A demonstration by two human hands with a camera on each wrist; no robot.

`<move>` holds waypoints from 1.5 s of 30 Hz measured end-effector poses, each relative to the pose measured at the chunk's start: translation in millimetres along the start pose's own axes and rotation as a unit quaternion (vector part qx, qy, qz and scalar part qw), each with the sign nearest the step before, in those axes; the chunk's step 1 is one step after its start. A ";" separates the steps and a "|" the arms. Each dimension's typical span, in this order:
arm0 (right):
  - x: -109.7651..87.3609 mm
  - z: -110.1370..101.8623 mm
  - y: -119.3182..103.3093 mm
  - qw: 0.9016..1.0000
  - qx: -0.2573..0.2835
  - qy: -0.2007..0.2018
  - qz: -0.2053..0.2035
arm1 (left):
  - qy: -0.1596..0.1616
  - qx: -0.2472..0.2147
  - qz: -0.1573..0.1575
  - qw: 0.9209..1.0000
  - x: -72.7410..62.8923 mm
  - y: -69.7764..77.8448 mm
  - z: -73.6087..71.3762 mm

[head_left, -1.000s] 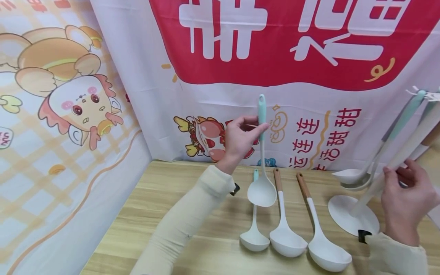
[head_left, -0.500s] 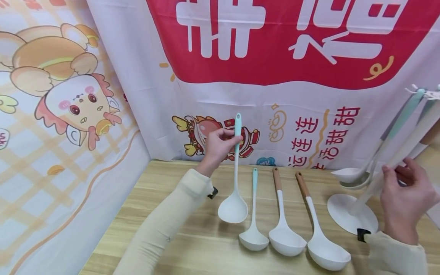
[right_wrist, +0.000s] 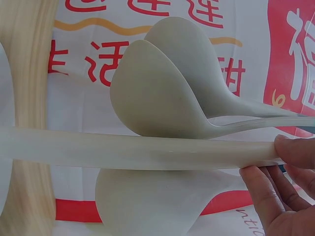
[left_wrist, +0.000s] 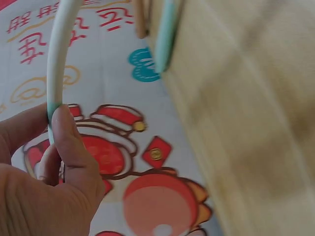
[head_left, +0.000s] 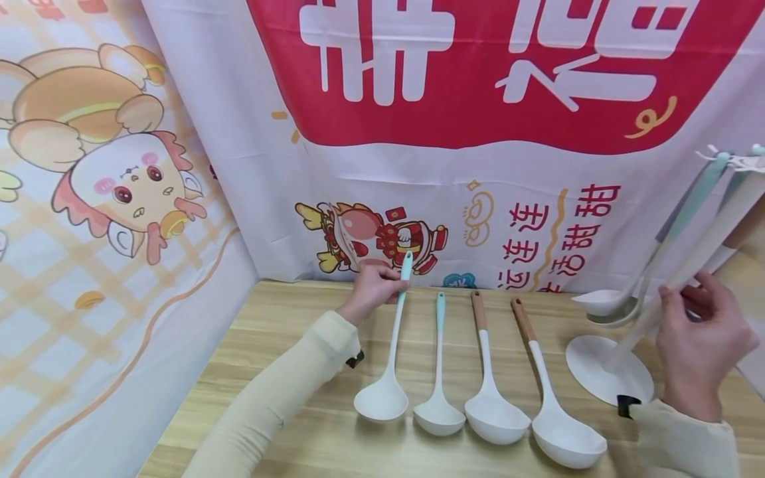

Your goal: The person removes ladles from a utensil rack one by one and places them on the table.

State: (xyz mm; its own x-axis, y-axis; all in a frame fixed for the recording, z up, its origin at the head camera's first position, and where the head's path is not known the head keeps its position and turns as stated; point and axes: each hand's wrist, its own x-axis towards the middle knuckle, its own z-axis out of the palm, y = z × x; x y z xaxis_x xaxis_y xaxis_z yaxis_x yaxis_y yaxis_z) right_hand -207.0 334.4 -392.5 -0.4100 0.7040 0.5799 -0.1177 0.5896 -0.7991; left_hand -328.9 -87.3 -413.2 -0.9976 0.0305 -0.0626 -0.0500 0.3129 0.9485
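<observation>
My left hand (head_left: pixel 375 291) pinches the mint handle of a white ladle (head_left: pixel 381 401) between thumb and fingers; its bowl is low at the table's left part. In the left wrist view, the thumb and fingers close on the handle (left_wrist: pixel 52 109) where mint meets white. To its right lie a smaller mint-handled ladle (head_left: pixel 439 418) and two wooden-handled ladles (head_left: pixel 496 421), (head_left: pixel 568 441). At the far right my right hand (head_left: pixel 705 338) grips the white pole of a utensil stand (right_wrist: pixel 123 152). Hanging utensils (right_wrist: pixel 147 93) with rounded white heads surround that pole.
The stand's round white base (head_left: pixel 597 365) rests on the wood-grain table (head_left: pixel 287 318). Behind the table hangs a printed cloth (head_left: pixel 358 166) with a red panel, and another patterned cloth (head_left: pixel 107 265) covers the left side.
My left hand has carried the mint-handled ladle leftward and down, from over the smaller ladle to its left side. The right hand has kept its hold on the stand's pole.
</observation>
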 end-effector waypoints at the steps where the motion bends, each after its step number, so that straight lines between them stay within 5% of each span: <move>1: 0.1 0.1 0.0 1.000 0.002 0.001 -0.002 | -0.003 0.006 -0.008 1.000 0.7 -3.6 1.0; 15: 0.1 0.2 1.2 1.000 -0.002 -0.002 0.002 | -0.024 0.063 -0.046 0.997 8.8 -40.8 11.7; 26: -1.7 -0.9 -1.0 1.000 -0.004 -0.001 -0.002 | -0.019 0.118 -0.062 0.991 10.3 -46.0 20.1; 45: -1.4 -2.3 -0.8 1.000 -0.013 -0.009 0.020 | -0.032 0.130 -0.082 0.988 19.2 -58.4 30.6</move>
State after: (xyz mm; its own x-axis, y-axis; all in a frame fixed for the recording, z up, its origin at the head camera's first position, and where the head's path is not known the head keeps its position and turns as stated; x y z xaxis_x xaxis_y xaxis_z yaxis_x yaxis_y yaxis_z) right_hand -204.3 333.9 -392.3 -0.4309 0.7200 0.5440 -0.0768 0.5714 -0.8171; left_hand -343.7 -76.0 -479.2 -0.9714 0.0166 -0.2367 -0.1886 0.5511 0.8128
